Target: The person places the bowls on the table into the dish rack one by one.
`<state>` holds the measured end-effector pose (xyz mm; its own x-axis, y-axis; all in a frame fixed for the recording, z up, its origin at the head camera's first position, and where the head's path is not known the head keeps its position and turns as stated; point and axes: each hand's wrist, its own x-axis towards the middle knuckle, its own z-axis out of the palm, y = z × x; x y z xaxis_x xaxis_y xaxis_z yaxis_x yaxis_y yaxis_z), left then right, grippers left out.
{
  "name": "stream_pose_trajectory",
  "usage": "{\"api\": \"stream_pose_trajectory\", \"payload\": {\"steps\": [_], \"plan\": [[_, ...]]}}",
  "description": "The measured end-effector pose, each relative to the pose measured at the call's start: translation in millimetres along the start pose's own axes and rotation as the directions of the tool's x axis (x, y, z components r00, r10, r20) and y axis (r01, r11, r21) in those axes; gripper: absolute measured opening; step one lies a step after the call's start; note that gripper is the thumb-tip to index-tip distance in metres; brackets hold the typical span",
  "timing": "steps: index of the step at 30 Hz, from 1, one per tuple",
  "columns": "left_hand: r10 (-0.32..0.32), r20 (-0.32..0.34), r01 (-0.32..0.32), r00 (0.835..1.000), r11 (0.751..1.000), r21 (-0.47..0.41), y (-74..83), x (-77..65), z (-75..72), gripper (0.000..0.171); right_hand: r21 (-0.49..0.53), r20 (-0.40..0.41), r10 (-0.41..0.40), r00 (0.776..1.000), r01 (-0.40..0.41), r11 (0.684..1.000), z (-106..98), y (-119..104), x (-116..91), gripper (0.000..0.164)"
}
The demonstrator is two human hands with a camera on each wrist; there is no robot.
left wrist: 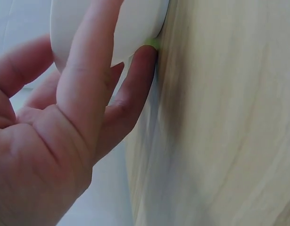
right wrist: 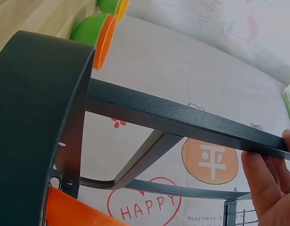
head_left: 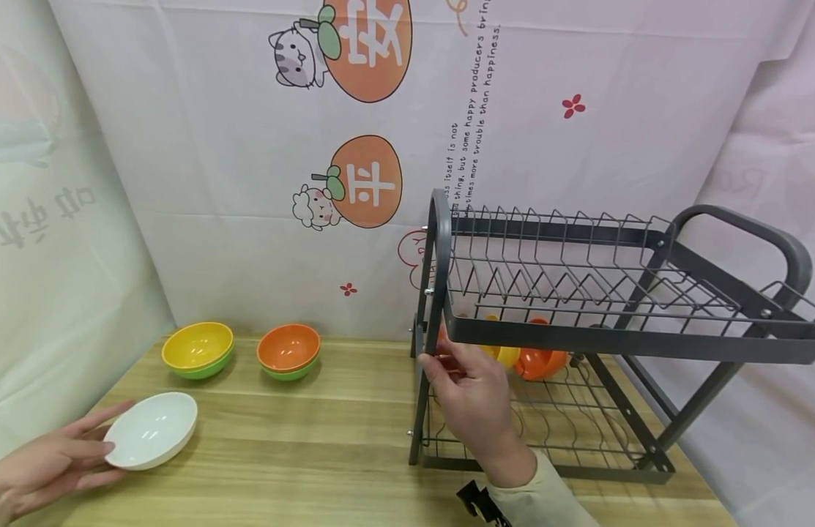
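At the left of the head view, my left hand (head_left: 58,462) holds a small white bowl (head_left: 158,432) by its near-left side, thumb at the rim. The bowl is tilted a little, its hollow facing up. In the left wrist view, fingers lie along the white bowl (left wrist: 137,28), low beside the wooden surface. On the right, my right hand (head_left: 476,406) grips the left upright of a dark two-tier dish rack (head_left: 578,339). The right wrist view has the thumb and fingers on opposite sides of the metal bar (right wrist: 192,120).
Behind the white bowl stand a yellow bowl (head_left: 198,344) and an orange bowl (head_left: 288,347), each stacked in a green one. Orange (head_left: 542,363) and yellow bowls (head_left: 504,356) sit on the rack's lower tier. Printed cloth hangs behind the wooden table (head_left: 302,454).
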<state>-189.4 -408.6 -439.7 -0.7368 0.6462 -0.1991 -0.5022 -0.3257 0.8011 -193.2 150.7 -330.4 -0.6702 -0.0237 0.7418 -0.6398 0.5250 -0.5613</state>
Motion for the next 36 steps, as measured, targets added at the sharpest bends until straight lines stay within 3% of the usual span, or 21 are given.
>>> {"api": "stream_pose_trajectory", "payload": {"steps": [5, 12, 22, 36], "plan": [[0.014, 0.03, -0.014, 0.999, 1.0, 0.006, -1.5, 3.2, 0.5, 0.062, -0.001, 0.002, -0.007, 1.0, 0.007, 1.0, -0.1, 0.4, -0.3, 0.017], [0.025, -0.016, -0.024, 1.0, 0.997, 0.079, -2.3, 9.3, 5.0, 0.059, 0.009, 0.001, -0.018, 1.0, 0.018, 1.0, 0.0, 0.1, -0.1, 0.016], [0.053, 0.022, -0.055, 0.998, 0.994, 0.096, -5.8, 22.8, 13.4, 0.059, 0.012, -0.011, -0.02, 1.0, 0.02, 1.0, 0.0, 0.5, -1.1, 0.016], [0.042, 0.0, -0.042, 0.999, 0.982, 0.184, -9.1, 39.4, 36.5, 0.056, 0.003, -0.006, -0.032, 0.999, 0.032, 0.999, -0.3, 1.9, 0.0, 0.015]]}}
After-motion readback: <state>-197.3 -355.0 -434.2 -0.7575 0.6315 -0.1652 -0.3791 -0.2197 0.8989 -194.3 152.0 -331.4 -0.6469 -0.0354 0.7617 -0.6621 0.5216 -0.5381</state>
